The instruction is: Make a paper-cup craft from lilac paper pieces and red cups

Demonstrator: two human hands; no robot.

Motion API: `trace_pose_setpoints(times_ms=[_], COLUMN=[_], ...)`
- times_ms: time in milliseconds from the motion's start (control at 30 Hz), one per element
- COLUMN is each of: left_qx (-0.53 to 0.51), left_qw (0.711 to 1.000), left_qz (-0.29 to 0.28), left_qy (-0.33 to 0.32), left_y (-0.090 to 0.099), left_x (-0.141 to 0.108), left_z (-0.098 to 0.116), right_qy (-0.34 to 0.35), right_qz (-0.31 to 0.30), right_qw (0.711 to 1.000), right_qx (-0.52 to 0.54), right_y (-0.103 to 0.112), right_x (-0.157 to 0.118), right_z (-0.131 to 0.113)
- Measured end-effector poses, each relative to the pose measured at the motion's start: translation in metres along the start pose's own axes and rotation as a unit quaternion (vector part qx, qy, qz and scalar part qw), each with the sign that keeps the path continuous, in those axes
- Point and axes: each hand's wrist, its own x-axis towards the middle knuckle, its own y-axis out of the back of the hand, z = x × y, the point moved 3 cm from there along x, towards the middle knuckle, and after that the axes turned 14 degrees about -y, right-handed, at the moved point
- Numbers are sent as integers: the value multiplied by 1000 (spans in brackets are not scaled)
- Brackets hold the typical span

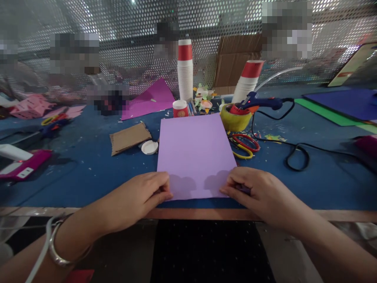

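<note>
A lilac sheet of paper (196, 153) lies in front of me, its near edge close to the table's front edge. My left hand (147, 192) pinches the sheet's near left corner between thumb and fingers. At the near right corner, my right hand (250, 188) holds the paper in the same way, its fingers curled. Scissors with red and yellow handles (246, 146) lie just right of the sheet. Touching or close to the far edge are a small red cup (180, 109) and a yellow tape roll (235, 120).
Cup stacks (185, 74) (247, 80) stand at the back. A glue gun (262, 103) rests on the tape roll, its black cable (324, 148) trailing right. Cardboard (130, 138) and a white lid (149, 147) lie left. Blue sheets (347, 103) are far right.
</note>
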Motion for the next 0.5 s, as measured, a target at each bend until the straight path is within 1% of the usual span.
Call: trace_pose_setpoints(times_ms=[167, 233, 267, 400, 500], left_qx=[4, 13, 22, 85, 153], left_qw=[999, 999, 999, 992, 978], left_qz=[-19, -13, -1, 66, 65], left_qy=[28, 32, 24, -61, -125], left_y=[1, 0, -2, -8, -12], left_x=[2, 0, -2, -7, -8], left_z=[0, -1, -2, -1, 3], right_qy=[18, 25, 28, 38, 48], right_qz=[13, 22, 26, 31, 31], right_qw=[1000, 999, 999, 999, 998], right_qx=[-10, -12, -12, -16, -19], right_y=[-3, -4, -5, -7, -8], right_x=[-2, -2, -2, -1, -1], right_z=[2, 2, 2, 2, 3])
